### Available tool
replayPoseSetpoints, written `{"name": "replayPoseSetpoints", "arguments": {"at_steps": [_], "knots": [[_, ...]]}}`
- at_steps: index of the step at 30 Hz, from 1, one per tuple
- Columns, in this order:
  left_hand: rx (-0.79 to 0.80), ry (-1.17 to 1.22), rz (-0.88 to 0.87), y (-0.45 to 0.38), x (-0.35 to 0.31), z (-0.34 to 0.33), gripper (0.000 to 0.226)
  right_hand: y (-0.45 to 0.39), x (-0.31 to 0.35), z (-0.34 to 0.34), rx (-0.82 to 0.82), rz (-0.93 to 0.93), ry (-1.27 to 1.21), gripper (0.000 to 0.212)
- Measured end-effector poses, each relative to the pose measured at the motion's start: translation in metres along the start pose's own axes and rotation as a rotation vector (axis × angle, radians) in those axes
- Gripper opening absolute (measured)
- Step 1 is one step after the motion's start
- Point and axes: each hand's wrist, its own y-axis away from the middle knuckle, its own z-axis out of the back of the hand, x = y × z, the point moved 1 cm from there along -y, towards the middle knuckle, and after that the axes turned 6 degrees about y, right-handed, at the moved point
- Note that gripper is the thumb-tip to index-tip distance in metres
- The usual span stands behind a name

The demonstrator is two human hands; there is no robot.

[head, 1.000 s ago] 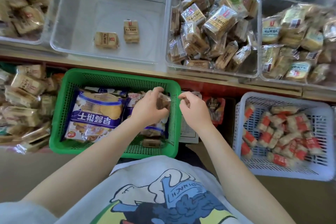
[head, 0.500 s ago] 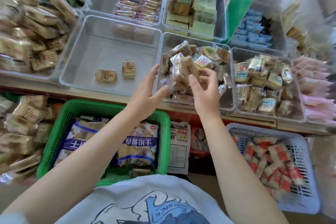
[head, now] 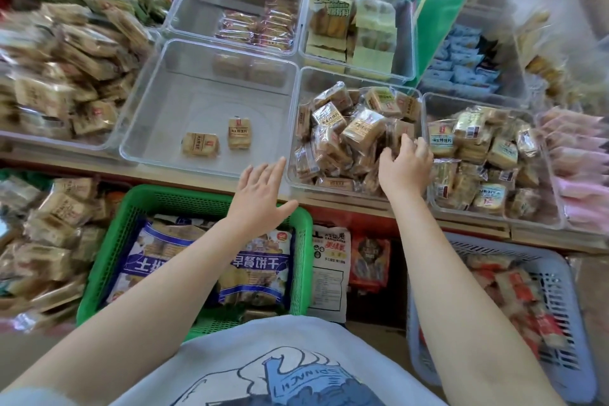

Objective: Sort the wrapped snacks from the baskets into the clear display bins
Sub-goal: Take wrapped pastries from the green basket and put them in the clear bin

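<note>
- Here, right hand (head: 404, 164), fingers curled among tan wrapped snacks (head: 342, 135) in the heaped clear bin (head: 359, 77), two o'clock; whether gripping, cannot tell.
- Left hand (head: 260, 189), fingers spread, empty.
- Green mesh basket (head: 131, 224), seven o'clock, holds packs: sorting unfinished.

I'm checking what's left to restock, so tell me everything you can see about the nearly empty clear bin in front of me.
The clear bin is a transparent, rigid-looking plastic tub with rounded corners, sitting upright on the shelf between two fuller bins. On its floor lie two small tan wrapped snacks, flat and slightly apart. The left hand, open, hovers near its front right corner.
</note>
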Motion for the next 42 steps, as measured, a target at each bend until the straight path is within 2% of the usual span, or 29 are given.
{"name": "replayPoseSetpoints", "arguments": {"at_steps": [3,5,8,11,12,15,18,20,22,25,29,32,35,39,42], "knots": [[0.005,-0.004,-0.012,0.000,0.001,0.000,0.086,0.032,0.013,0.007,-0.215,0.180,-0.157,0.044],[0.005,0.016,-0.029,0.000,0.002,0.001,0.085,0.065,0.027,0.004,-0.256,0.376,-0.303,0.030],[-0.110,0.086,-0.126,0.010,0.008,0.002,0.072,0.112,0.041,-0.015,0.013,0.527,-0.399,0.021],[-0.385,0.160,-0.195,0.039,0.029,-0.012,0.049,0.143,0.043,-0.050,0.381,0.518,-0.310,0.021],[-0.407,0.179,-0.176,0.050,0.039,-0.022,0.044,0.152,0.042,-0.063,0.496,0.496,-0.267,0.021],[-0.195,0.135,-0.079,0.081,0.077,-0.060,0.038,0.177,0.035,-0.099,0.743,0.428,-0.123,0.019],[0.073,-0.029,0.029,0.108,0.109,-0.095,0.049,0.205,0.030,-0.134,0.887,0.420,0.004,0.015],[0.156,-0.123,0.085,0.125,0.124,-0.114,0.058,0.225,0.026,-0.153,0.939,0.475,0.120,0.012],[0.185,-0.184,0.097,0.139,0.130,-0.127,0.068,0.243,0.018,-0.168,0.947,0.550,0.319,0.010],[0.176,-0.230,0.074,0.152,0.135,-0.142,0.076,0.265,0.002,-0.187,0.846,0.724,0.703,0.020],[0.137,-0.219,0.098,0.157,0.135,-0.145,0.078,0.275,-0.006,-0.197,0.749,0.788,0.795,0.027],[0.160,-0.225,0.128,0.164,0.128,-0.141,0.075,0.271,-0.006,-0.194,0.769,0.740,0.620,0.021],[0.212,-0.080,0.179,0.169,0.114,-0.128,0.071,0.268,-0.005,-0.169,0.849,0.490,0.148,0.026],[0.283,0.440,0.215,0.175,0.079,-0.089,0.076,0.262,-0.008,-0.107,0.845,0.197,-0.382,0.025],[0.237,0.855,0.228,0.177,0.049,-0.049,0.067,0.252,-0.012,-0.056,0.809,0.015,-0.742,0.027]]}}
